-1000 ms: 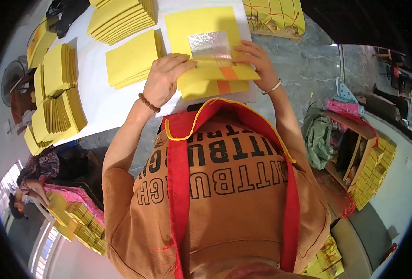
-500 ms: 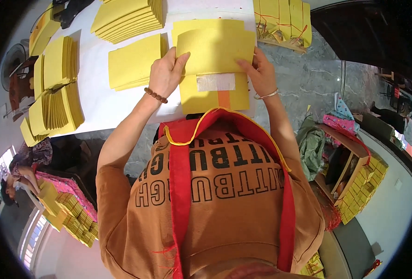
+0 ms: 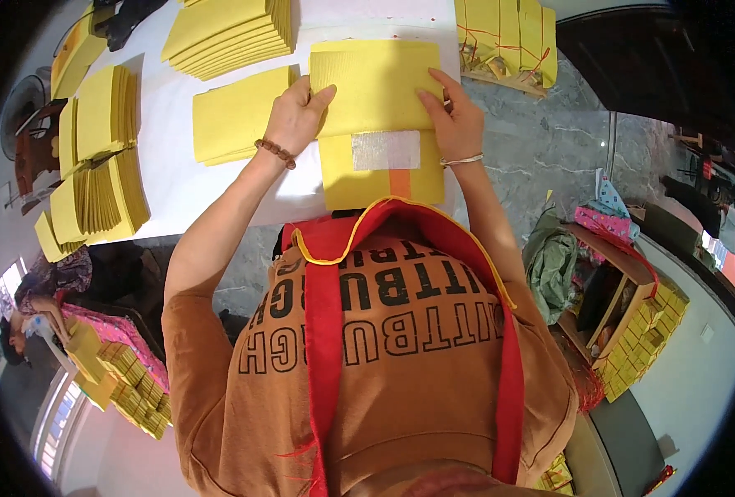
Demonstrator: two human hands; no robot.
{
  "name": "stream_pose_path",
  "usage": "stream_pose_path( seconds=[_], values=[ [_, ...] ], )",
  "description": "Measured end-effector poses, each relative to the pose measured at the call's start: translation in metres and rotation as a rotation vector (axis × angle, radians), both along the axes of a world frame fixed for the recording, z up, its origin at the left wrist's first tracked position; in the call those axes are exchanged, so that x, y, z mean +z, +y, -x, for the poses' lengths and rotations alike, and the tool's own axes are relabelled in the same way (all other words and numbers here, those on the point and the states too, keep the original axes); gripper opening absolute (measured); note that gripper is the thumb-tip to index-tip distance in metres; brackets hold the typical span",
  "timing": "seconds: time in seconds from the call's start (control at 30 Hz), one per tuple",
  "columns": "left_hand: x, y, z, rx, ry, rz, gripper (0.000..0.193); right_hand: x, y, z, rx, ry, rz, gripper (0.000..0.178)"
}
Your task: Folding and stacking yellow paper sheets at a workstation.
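Note:
A yellow paper sheet (image 3: 372, 91) lies over another yellow sheet (image 3: 347, 186) on the white table, squared up with the sheets beneath. Nearer me, the lower sheet shows a silver foil rectangle (image 3: 386, 151) and an orange strip (image 3: 399, 179). My left hand (image 3: 297, 118) pinches the top sheet's left edge, thumb on its face and the other fingers mostly hidden. My right hand (image 3: 454, 120) rests at its right edge, index finger and thumb stretched apart on the paper, the remaining fingers curled.
Left of my hand lies a low yellow paper stack (image 3: 239, 116), with a taller fanned stack (image 3: 231, 37) beyond. More stacks (image 3: 106, 108) line the table's left side. Tied yellow bundles (image 3: 508, 37) stand past the right edge. Another person (image 3: 48, 298) sits at lower left by yellow bundles.
The top sheet has come down slightly nearer me and left, lining up with those below. My right hand has shifted left, its index finger and thumb now spread on the paper.

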State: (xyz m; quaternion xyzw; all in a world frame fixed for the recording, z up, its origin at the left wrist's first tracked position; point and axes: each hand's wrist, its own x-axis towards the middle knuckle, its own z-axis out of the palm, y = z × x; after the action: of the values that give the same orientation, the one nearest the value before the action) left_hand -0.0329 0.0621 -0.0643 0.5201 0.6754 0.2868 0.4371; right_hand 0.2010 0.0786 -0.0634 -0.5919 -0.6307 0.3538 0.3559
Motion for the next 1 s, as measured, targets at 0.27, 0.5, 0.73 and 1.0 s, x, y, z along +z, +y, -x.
stream_pose_path(
  seconds=[0.27, 0.5, 0.73, 1.0],
  values=[
    [0.051, -0.006, -0.013, 0.134, -0.183, 0.132, 0.039, -0.004, 0.001, 0.000, -0.029, -0.061, -0.022, 0.034],
    [0.054, -0.001, -0.039, -0.326, 0.599, -0.710, 0.042, -0.002, -0.003, 0.003, -0.061, -0.041, -0.062, 0.035],
    [0.008, 0.003, -0.050, -0.492, 0.795, -0.645, 0.054, 0.005, -0.007, 0.004, -0.046, -0.076, 0.103, 0.035],
    [0.008, 0.002, -0.052, -0.526, 0.911, -0.576, 0.055, 0.022, -0.040, 0.005, 0.700, -0.660, -0.421, 0.066]
  ],
)
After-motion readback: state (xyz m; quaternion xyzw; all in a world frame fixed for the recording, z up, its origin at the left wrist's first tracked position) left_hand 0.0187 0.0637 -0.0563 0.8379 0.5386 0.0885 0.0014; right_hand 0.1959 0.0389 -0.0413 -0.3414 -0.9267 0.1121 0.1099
